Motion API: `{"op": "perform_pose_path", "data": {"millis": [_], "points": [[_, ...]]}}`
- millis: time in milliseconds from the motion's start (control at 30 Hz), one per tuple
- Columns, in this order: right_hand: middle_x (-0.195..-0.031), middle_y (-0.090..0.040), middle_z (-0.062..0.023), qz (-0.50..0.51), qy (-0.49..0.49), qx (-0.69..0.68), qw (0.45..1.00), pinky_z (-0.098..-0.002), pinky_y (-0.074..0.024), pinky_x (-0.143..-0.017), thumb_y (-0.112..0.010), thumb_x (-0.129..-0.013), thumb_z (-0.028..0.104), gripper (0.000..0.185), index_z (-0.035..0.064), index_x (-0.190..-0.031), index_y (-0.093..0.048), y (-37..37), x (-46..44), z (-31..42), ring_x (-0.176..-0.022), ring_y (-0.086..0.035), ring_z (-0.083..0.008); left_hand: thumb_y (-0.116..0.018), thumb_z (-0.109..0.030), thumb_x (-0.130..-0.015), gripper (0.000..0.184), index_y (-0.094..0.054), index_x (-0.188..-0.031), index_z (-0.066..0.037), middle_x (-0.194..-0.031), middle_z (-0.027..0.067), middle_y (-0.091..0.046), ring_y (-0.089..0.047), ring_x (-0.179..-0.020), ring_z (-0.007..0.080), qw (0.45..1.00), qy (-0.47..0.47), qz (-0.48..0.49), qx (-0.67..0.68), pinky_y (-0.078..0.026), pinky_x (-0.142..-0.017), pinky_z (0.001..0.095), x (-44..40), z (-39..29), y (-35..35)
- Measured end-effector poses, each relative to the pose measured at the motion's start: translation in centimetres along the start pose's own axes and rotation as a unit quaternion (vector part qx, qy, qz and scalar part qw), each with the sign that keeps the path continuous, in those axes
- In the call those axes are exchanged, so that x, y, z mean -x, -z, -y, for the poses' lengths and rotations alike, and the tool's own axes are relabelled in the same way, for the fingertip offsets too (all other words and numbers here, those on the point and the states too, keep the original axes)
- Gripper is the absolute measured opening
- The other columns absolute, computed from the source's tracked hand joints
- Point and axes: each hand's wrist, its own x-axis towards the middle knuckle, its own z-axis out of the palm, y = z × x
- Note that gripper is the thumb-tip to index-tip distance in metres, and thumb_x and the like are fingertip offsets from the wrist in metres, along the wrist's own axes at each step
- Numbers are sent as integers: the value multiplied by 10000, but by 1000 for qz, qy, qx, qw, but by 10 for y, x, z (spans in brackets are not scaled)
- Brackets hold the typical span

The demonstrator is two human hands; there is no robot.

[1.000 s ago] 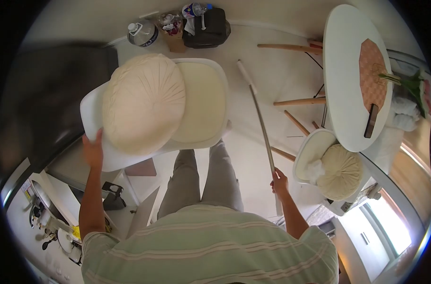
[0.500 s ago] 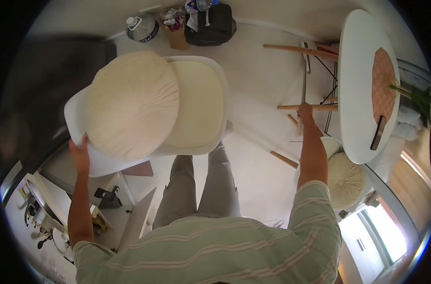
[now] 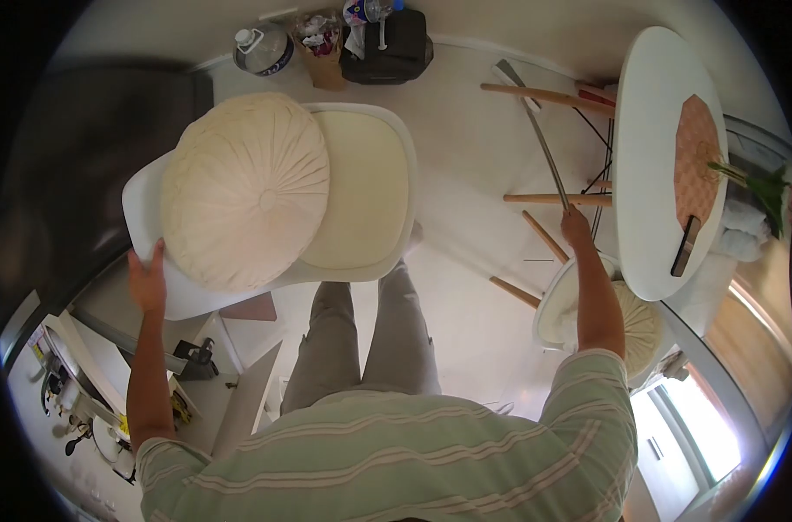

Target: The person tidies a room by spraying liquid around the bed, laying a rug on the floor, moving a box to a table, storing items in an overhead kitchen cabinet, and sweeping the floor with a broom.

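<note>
A white shell chair (image 3: 396, 122) stands ahead of me on the left, with a cream seat pad (image 3: 361, 191) and a round pleated cushion (image 3: 243, 191) lying over its back part. My left hand (image 3: 148, 283) grips the chair's left edge, its thumb on the white shell and the other fingers around the rim. On the right, my right hand (image 3: 575, 226) is closed around the thin handle (image 3: 545, 148) of a flat-headed mop. The mop head (image 3: 516, 84) lies on the floor beyond, partly behind a wooden table leg.
An oval white table (image 3: 652, 165) with wooden legs stands at right, carrying an orange mat (image 3: 697, 157). Below it is another chair (image 3: 551, 317) with a round cushion (image 3: 639, 326). A water jug (image 3: 264, 52), paper bag (image 3: 322, 56) and black bag (image 3: 387, 56) line the far wall.
The mop head has swung left under the table's leg, and its handle now slants. My right hand has shifted slightly right and nearer me. My left hand stays at the chair's edge.
</note>
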Motion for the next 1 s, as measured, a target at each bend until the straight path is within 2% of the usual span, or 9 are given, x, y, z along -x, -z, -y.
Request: {"op": "perform_pose_path", "data": {"millis": [133, 300, 333, 400, 500, 600, 700, 800, 1000], "points": [[-937, -591, -238, -16, 47, 87, 995, -425, -502, -613, -364, -905, 218, 332, -1, -1127, -478, -12, 20, -47, -873, -582, -381, -614, -378, -800, 496, -495, -1147, -45, -1055, 137, -604, -582, -950, 267, 1000, -17, -8, -17, -429, -827, 351, -1, -2, 0], [-935, -581, -257, 91, -88, -71, 989, -461, -441, -775, -368, -901, 238, 285, 22, -1034, -499, -17, 118, -23, -885, -552, -420, -598, -452, -789, 560, -485, -1171, -58, -1040, 138, -612, -589, -942, 296, 998, 17, 3, -66, -437, -820, 370, 0, -11, 8], [-926, -582, -256, 105, -32, -61, 992, -458, -443, -771, -378, -899, 255, 320, 39, -1099, -501, -29, 131, -36, -878, -558, -414, -597, -463, -785, 575, -482, -1174, -56, -1042, 141, -611, -588, -942, 304, 997, 21, 0, -74, -438, -818, 373, -2, -8, 9], [-600, -559, -123, 31, 80, -37, 996, -363, -446, -402, -413, -904, 276, 296, 83, -1087, -544, -49, 161, -65, -459, -550, -243, -595, -486, -777, 604, -477, -1179, -52, -1044, 149, -609, -587, -941, 319, 996, 26, -7, -89, -442, -813, 379, -6, 0, 6], [-649, -594, -138, 121, -124, -149, 974, -363, -451, -420, -437, -900, 308, 344, 108, -1167, -525, 8, 214, -10, -453, -550, -269, -595, -507, -768, 646, -461, -1194, -40, -1051, 168, -603, -582, -948, 336, 995, 22, 5, -101, -443, -812, 386, -9, 0, 10], [-985, -609, -198, 52, -36, -106, 992, -421, -432, -836, -435, -895, 301, 395, 80, -1217, -496, -20, 184, -37, -957, -560, -372, -590, -530, -761, 685, -446, -1205, -28, -1052, 197, -593, -575, -957, 350, 991, 42, 14, -124, -439, -816, 399, -15, 12, 8], [-989, -580, -243, -87, 130, -110, 982, -428, -426, -847, -425, -891, 275, 343, 50, -1122, -541, -21, 121, 5, -964, -546, -388, -586, -552, -751, 709, -450, -1177, -1, -1053, 226, -582, -568, -964, 364, 993, -5, -23, -114, -434, -818, 410, -22, 35, -1], [-930, -580, -257, -15, 98, -66, 993, -481, -432, -792, -392, -899, 244, 296, 40, -1077, -512, -44, 51, 33, -895, -551, -419, -576, -557, -753, 714, -447, -1152, 21, -1059, 245, -571, -558, -973, 383, 995, -31, -35, -89, -428, -827, 418, -25, 45, -6], [-873, -595, -251, 66, 75, -9, 995, -498, -449, -749, -386, -905, 238, 274, 82, -1126, -433, -64, 114, 5, -843, -572, -411, -561, -552, -766, 698, -436, -1160, 11, -1063, 245, -571, -547, -976, 402, 990, -9, -13, -137, -424, -833, 430, -17, 22, 4]]}}
